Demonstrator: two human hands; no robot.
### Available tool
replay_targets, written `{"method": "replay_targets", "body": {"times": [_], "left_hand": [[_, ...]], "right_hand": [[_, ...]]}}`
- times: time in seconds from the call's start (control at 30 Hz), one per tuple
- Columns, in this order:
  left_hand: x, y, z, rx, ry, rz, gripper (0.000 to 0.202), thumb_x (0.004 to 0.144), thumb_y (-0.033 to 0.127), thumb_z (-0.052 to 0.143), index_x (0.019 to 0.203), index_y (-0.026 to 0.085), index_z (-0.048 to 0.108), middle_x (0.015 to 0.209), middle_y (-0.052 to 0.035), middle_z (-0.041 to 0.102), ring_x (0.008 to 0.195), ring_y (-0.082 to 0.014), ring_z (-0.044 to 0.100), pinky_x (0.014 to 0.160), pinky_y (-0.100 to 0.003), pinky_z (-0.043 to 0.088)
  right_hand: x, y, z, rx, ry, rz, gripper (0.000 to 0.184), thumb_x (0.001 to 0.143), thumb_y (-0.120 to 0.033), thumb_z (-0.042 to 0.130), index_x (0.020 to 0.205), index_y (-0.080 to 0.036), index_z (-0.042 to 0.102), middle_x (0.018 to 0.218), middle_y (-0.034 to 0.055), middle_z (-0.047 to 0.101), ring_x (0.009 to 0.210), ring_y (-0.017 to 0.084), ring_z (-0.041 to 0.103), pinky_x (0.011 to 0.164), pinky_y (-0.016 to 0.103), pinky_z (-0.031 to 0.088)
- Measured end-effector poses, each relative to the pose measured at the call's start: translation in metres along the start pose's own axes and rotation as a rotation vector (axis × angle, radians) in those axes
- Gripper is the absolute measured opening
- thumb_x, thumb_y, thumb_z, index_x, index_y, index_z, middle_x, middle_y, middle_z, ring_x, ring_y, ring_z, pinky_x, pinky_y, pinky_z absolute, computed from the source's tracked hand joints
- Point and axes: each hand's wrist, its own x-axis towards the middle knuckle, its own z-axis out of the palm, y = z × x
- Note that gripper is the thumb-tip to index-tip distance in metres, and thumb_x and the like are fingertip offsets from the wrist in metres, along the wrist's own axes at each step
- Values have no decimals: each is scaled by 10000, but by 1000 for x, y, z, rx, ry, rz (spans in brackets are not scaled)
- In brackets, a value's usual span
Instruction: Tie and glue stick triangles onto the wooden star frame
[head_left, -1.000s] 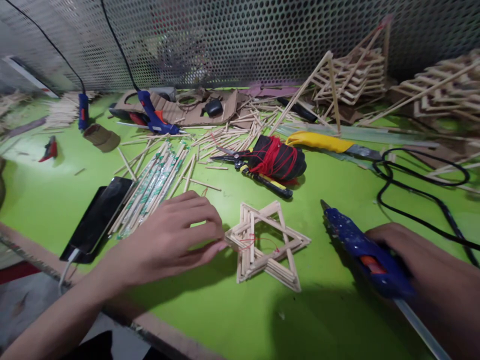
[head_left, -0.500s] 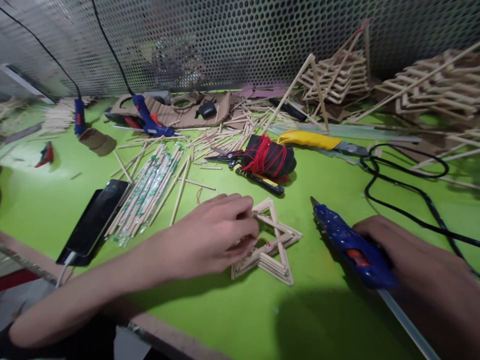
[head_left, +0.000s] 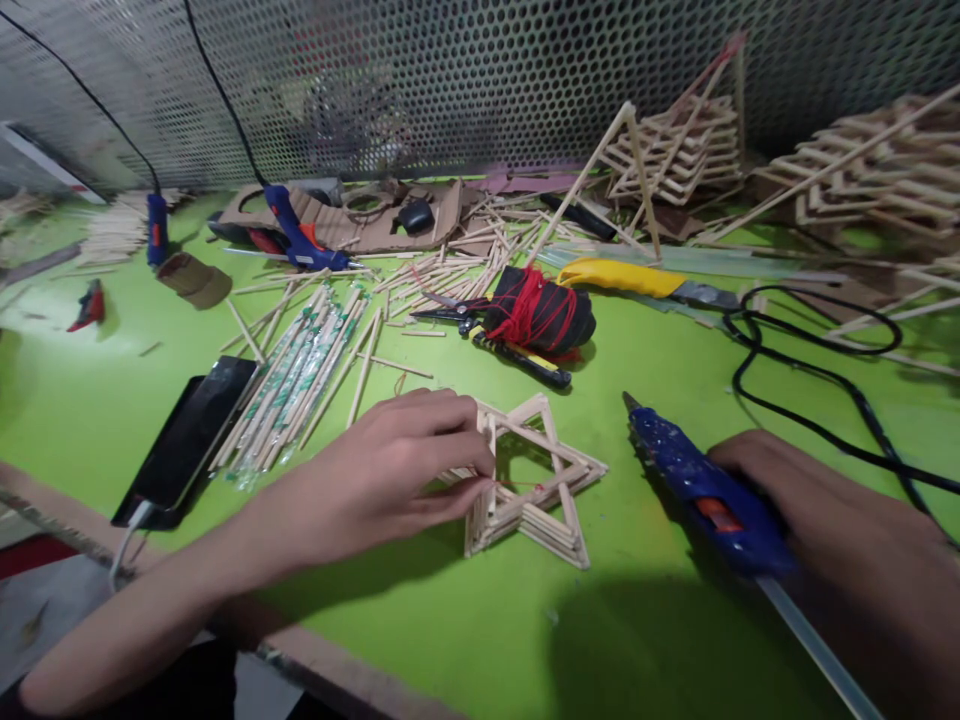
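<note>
A six-pointed star frame (head_left: 559,497) made of stacked thin wooden sticks lies flat on the green table. My left hand (head_left: 420,455) is at its left side, thumb and fingers pinched together over the left point. A fine red strand shows by the fingertips, with a red spot near the star's middle; what the pinch holds is too small to make out. My right hand (head_left: 832,530) is wrapped round a blue glue gun (head_left: 705,490) with an orange-red trigger. Its nozzle points up and left, apart from the star, and a clear glue stick protrudes from its rear.
Behind the star lie red thread wound on a black block (head_left: 540,315), black-and-yellow snips (head_left: 517,362) and a yellow knife (head_left: 630,278). Bagged sticks (head_left: 292,385) and a phone (head_left: 187,440) are left. A black cable (head_left: 825,375) loops right. Another glue gun (head_left: 300,235) rests behind.
My left hand has slid a little left along the star, uncovering more of its left side. The star, my right hand and the glue gun are almost unmoved.
</note>
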Motion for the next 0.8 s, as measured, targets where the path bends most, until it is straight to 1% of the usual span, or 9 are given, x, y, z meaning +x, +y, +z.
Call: {"method": "replay_targets", "body": {"times": [0.27, 0.4, 0.5, 0.57, 0.6, 0.63, 0.7, 0.77, 0.8], "left_hand": [[-8, 1, 6, 157, -17, 4, 45, 941, 178, 587, 946, 183, 631, 873, 3, 608, 777, -140, 534, 701, -288, 379], [-13, 1, 5, 329, -115, 14, 59, 967, 215, 539, 957, 206, 596, 832, 14, 586, 751, -169, 526, 702, -331, 376], [-19, 2, -2, 401, -177, -6, 107, 976, 261, 516, 891, 225, 570, 780, 18, 573, 726, -188, 535, 675, -347, 370], [-23, 6, -6, 390, -127, -65, 125, 992, 291, 481, 932, 232, 573, 800, 8, 594, 720, -188, 560, 649, -336, 382], [-23, 9, -7, 364, -62, -118, 142, 1004, 319, 459, 1004, 231, 571, 849, -5, 620, 723, -184, 580, 637, -325, 399], [-23, 13, -5, 327, 19, -182, 204, 1011, 364, 444, 1114, 222, 548, 938, -30, 649, 747, -183, 607, 638, -317, 427], [-19, 21, 3, 282, 130, -265, 496, 975, 530, 472, 1319, 175, 431, 1060, -100, 676, 742, -195, 643, 622, -314, 473], [-13, 26, 15, 293, 61, -258, 771, 883, 644, 557, 1421, 142, 328, 1157, -165, 662, 885, -267, 675, 715, -367, 533], [-11, 28, 21, 287, 42, -255, 826, 862, 640, 593, 1446, 140, 291, 1190, -176, 649, 949, -291, 671, 757, -393, 545]], "right_hand": [[2, 0, -1, 15, 25, -22, 167, 702, -217, 409, 851, -261, 469, 705, -1, 601, 473, 178, 589, 385, 244, 399], [5, -2, -3, -2, 45, -45, 149, 714, -209, 391, 839, -265, 452, 675, -8, 588, 435, 163, 571, 352, 233, 401], [7, -3, -4, 12, 37, -66, 145, 732, -201, 382, 843, -259, 456, 684, 0, 599, 449, 160, 586, 362, 234, 431], [7, -1, -5, 25, 36, -62, 123, 778, -218, 381, 854, -255, 470, 694, 5, 617, 452, 159, 600, 362, 232, 442], [6, 0, -5, 29, 36, -56, 113, 810, -239, 382, 862, -254, 481, 701, 7, 628, 451, 160, 605, 355, 233, 440], [5, 1, -5, 28, 37, -45, 113, 843, -274, 385, 873, -254, 493, 716, 13, 641, 460, 168, 615, 349, 238, 435], [0, 4, -3, 32, 34, -21, 148, 883, -353, 395, 890, -256, 507, 747, 31, 657, 504, 193, 638, 355, 257, 425], [-4, 8, -1, 49, 11, 22, 190, 881, -396, 391, 913, -255, 514, 786, 55, 660, 580, 222, 655, 398, 284, 424], [-5, 9, 0, 55, -4, 65, 209, 873, -413, 387, 917, -255, 517, 800, 65, 659, 606, 233, 653, 422, 298, 421]]}}
